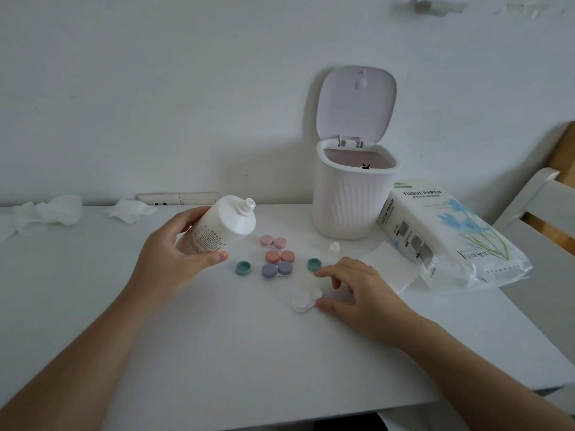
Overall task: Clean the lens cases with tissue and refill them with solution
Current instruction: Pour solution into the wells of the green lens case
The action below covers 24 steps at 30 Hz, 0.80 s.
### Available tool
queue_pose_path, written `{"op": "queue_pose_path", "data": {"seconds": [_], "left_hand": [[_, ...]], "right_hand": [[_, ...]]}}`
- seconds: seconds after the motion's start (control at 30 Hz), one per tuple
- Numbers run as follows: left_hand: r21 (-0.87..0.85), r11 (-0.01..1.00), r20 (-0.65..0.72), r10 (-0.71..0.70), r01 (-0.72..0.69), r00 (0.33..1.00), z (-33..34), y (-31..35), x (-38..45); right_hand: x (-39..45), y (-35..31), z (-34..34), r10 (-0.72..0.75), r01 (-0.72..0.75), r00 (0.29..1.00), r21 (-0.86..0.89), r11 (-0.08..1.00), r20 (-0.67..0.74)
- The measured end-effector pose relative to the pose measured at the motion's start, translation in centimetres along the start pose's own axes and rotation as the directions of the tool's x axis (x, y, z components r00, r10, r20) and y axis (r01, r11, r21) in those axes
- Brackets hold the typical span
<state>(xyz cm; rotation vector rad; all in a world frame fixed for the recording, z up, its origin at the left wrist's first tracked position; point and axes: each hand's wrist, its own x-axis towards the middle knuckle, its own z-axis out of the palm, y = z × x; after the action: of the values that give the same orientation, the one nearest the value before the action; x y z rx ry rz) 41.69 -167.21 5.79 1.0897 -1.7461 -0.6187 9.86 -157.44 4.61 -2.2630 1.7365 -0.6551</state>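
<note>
Home room, white table (217, 353) against painted wall, wall socket (179, 199), small lidded bin (348, 197), wooden bed frame (563, 150)

Plastic solution bottle (222, 225): white, grey print on label. Twin-cup lens cases: pale pink (273, 241), salmon (280, 256), lavender (276, 270), plain white w/o caps (306, 299). Two loose round caps (243, 268): teal. Ribbed desktop bin (348, 200): white, vertical flutes, pinkish inside. Soft tissue pack (448, 231): white w/ blue flowers, green stems.
</note>
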Motion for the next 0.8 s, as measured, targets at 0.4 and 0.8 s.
{"op": "queue_pose_path", "data": {"seconds": [0.4,0.8], "left_hand": [[-0.003,1.000,0.015,0.017,-0.017,1.000,-0.2,0.2,-0.1],[0.023,0.999,0.028,0.034,-0.034,0.999,-0.1,-0.4,0.0]], "right_hand": [[-0.3,-1.7,1.4,-0.006,0.007,1.000,-0.078,0.997,0.012],[0.8,-2.3,1.9,-0.032,0.032,0.999,-0.029,0.999,0.006]]}}
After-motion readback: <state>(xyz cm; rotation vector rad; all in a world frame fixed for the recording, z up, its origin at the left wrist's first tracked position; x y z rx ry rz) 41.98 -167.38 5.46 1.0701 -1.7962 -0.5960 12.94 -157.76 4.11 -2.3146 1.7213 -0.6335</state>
